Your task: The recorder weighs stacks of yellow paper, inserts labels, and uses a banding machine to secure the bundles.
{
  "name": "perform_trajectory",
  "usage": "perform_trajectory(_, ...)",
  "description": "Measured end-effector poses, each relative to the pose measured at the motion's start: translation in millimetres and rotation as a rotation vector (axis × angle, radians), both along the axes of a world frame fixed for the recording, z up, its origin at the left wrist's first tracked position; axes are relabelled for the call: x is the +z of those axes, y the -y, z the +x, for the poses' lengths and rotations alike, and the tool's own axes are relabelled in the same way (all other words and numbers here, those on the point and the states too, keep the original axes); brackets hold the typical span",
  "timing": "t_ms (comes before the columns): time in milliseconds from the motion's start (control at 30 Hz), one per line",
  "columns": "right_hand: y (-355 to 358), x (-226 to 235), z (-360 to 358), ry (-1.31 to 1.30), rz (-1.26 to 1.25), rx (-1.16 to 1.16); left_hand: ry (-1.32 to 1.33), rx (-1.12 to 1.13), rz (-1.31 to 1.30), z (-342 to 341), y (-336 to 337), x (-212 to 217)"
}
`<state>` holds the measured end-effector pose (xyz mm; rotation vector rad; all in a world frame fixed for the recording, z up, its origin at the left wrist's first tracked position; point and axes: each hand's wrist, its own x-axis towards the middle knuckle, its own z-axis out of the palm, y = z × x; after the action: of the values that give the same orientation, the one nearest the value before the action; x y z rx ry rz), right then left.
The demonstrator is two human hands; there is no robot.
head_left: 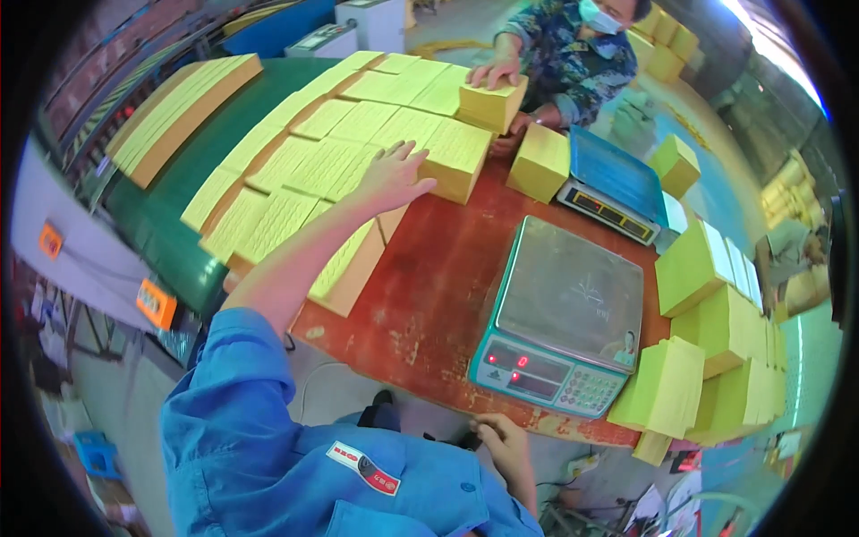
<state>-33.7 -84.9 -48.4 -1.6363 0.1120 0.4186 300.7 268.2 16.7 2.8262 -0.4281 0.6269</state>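
**Listener:** As you look down from the head camera, where are your hands?

**Me:** My left hand (391, 176) reaches far forward over a red-brown table (438, 295). It lies palm down, fingers spread and flat, gripping nothing. The fingertips rest on the near edge of a yellow block of stacked sheets (456, 157), which sits at the front of a wide spread of similar yellow stacks (313, 161) laid side by side across the table's far left. My blue sleeve (259, 421) fills the lower left of the view.

**Listener:** And the right one?

**Me:** My right hand (506, 443) sits low, at the table's near edge, just below a green-framed weighing scale (564, 313). The fingers are loosely curled and hold nothing that I can see (whether they touch the edge, I cannot tell).

**Listener:** What surrounds them?

**Me:** The scale's steel platter is bare, and its red display faces me. A second scale with a blue top (613, 183) stands beyond it. To the right, piles of yellow-green sheet bundles (716, 331) rise beside the scales. Across the table, a person in a patterned jacket presses a hand (497, 72) flat on another yellow block (492, 103), and one more yellow block (540, 161) stands just beside the blue scale.
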Motion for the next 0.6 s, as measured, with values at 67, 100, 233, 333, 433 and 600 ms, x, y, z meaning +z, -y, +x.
perform_trajectory(67,-44,0,10,0.048,-0.058,0.021,-0.037,0.067,0.128,38,14,-2)
perform_trajectory(100,-60,-1,15,0.094,-0.112,0.087,-0.034,0.048,0.126,57,16,-5)
perform_trajectory(233,-93,-16,13,-0.012,-0.088,0.103,-0.181,0.01,0.144,99,40,-1)
perform_trajectory(333,-93,-34,18,-0.014,0.011,-0.023,-0.255,-0.048,0.254,94,45,-8)
perform_trajectory(433,-97,-36,25,-0.068,0.047,-0.106,-0.061,-0.089,0.326,102,35,-26)
perform_trajectory(600,-97,-34,28,-0.089,0.021,-0.072,0.126,-0.144,0.265,117,44,-39)
